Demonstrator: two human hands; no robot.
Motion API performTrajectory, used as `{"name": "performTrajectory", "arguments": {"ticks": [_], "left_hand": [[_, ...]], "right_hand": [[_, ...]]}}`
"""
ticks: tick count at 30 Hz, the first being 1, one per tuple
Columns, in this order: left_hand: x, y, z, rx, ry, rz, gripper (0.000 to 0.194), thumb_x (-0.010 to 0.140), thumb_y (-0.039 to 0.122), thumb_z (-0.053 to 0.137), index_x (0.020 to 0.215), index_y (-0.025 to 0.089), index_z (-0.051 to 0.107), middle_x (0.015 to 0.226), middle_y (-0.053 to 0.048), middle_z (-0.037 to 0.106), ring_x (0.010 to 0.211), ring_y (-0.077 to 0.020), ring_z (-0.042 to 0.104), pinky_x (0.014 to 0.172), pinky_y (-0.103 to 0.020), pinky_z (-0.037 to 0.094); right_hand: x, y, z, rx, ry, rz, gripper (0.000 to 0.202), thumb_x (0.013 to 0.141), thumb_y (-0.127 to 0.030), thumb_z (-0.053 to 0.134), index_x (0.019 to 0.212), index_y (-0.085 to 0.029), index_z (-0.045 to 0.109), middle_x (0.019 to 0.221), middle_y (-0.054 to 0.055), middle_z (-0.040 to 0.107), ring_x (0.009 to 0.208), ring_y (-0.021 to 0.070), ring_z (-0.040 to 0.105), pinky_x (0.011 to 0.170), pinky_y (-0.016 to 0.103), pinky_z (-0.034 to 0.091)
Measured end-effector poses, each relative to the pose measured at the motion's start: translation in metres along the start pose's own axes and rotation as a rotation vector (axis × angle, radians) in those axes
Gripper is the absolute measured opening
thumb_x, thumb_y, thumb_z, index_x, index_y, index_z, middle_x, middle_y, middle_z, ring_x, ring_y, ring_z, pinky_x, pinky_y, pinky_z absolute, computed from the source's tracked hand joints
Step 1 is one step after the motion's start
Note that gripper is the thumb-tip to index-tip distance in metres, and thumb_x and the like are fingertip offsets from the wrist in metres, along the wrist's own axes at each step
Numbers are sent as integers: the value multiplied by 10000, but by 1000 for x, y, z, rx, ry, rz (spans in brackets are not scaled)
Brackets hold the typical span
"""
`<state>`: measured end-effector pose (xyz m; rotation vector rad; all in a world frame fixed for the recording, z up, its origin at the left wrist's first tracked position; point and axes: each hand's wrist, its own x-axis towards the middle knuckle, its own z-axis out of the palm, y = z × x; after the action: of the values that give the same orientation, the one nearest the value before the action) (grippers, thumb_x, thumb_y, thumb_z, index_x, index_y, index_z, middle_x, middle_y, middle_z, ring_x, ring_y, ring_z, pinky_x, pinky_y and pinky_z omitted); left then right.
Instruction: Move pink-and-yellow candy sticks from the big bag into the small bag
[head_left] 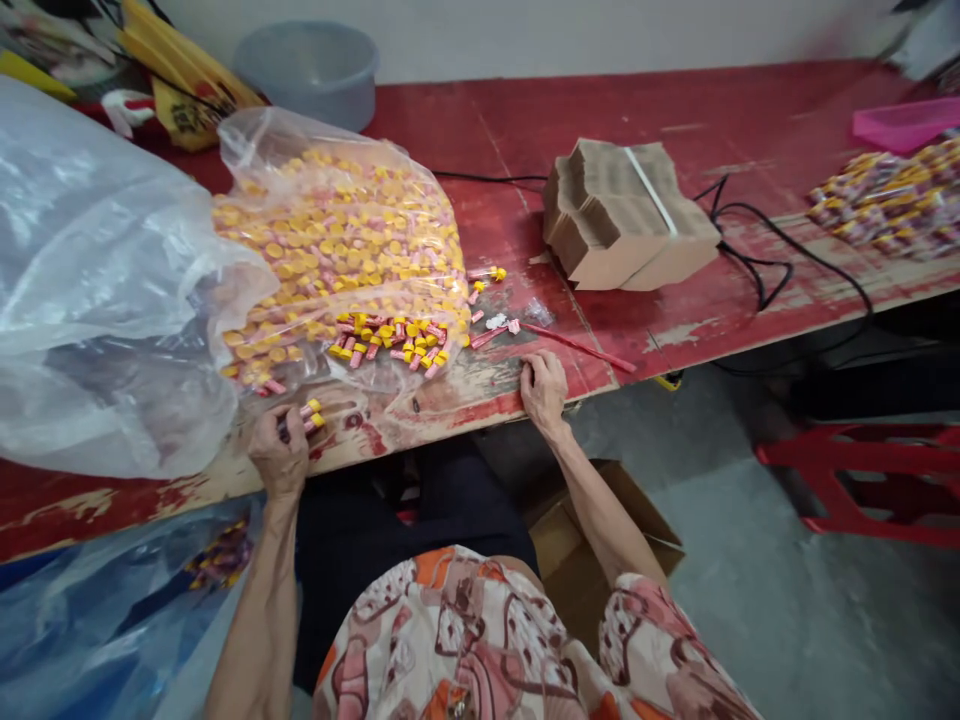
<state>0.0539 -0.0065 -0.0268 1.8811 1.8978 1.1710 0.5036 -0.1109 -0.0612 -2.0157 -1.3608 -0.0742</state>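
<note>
Bare table [480,130] strip open between the bag of pieces [337,250] and cardboard stack [622,215]; black cable [765,260] blocks further right.

Yellow-capped pink tubes [390,340] spill from a clear plastic bag [330,240] across a worn red table [525,130]; brown card stack [626,215].
</note>
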Motion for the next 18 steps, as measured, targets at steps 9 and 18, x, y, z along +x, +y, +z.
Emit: {"name": "performTrajectory", "arguments": {"ticks": [9,18], "left_hand": [[-1,5,1,-37,17,37,201,975,448,582,928,257,620,948,-139,769,978,-326,754,1001,-493,635],[-1,28,-8,-41,-18,40,293,936,570,513,911,348,702,855,-73,715,1066,-463,754,1038,-803,598]], "right_hand": [[58,-18,0,32,-55,10,460,1046,-106,494,1421,-162,754,1396,183,747,1142,292,708,996,412,566],[-1,-27,-18,-58,-89,211,296,1106,-124,539,1250,-205,784,1437,176,750,1326,309,686,1088,416,498]]}}
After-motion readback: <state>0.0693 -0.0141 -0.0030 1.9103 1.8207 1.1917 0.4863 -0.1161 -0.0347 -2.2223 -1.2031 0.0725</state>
